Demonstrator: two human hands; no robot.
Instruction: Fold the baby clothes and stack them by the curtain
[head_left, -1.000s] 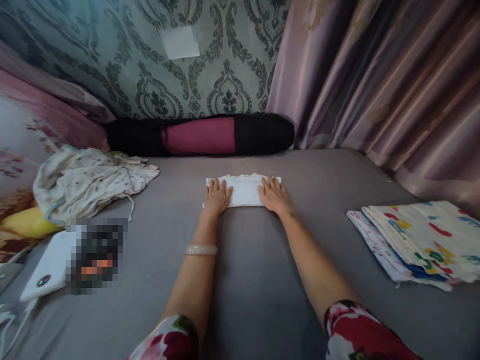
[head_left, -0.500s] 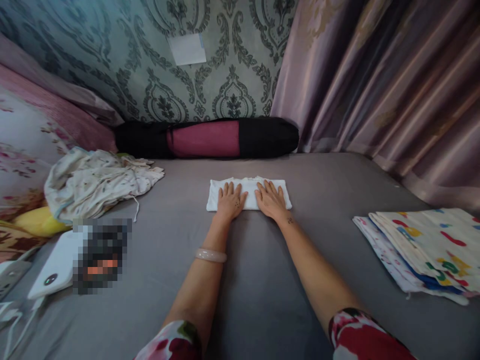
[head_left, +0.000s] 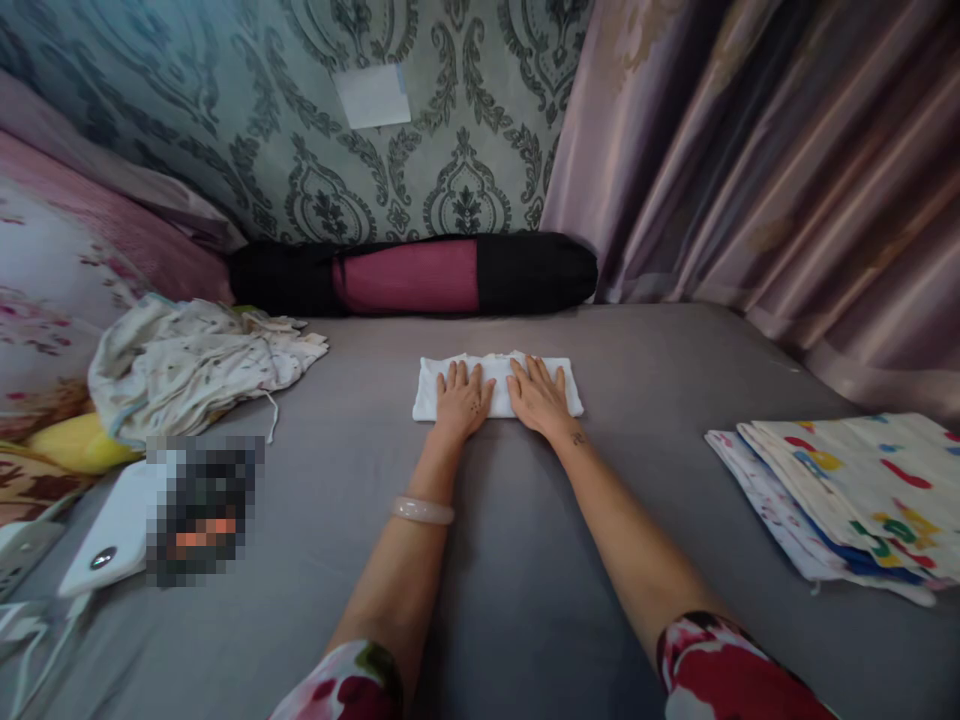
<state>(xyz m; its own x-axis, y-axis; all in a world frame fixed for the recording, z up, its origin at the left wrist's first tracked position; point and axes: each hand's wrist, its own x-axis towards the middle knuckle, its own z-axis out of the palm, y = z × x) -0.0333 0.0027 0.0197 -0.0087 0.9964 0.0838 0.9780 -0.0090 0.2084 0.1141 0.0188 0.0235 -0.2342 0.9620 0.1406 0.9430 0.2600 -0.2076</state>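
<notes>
A white cloth (head_left: 427, 392), folded into a long flat rectangle, lies on the grey bed sheet (head_left: 360, 440) in the middle of the head view. Flat on its left half rests my left hand (head_left: 460, 402), palm down with the fingers spread. My right hand (head_left: 538, 398) lies palm down on the right half, its fingers also apart. Between the two thumbs a strip of the cloth shows. The palms hide part of its front edge.
Folded patterned cloths (head_left: 862, 490) are stacked at the right. On the left lie a crumpled printed cloth (head_left: 195, 360) and a white device with a cable (head_left: 112, 535). A black and pink roll-shaped bag (head_left: 409, 275) lies along the wall, beside the curtain (head_left: 675, 180).
My right hand has slid very slightly up and left on the white cloth. My left hand stays in place, and the cloth looks the same.
</notes>
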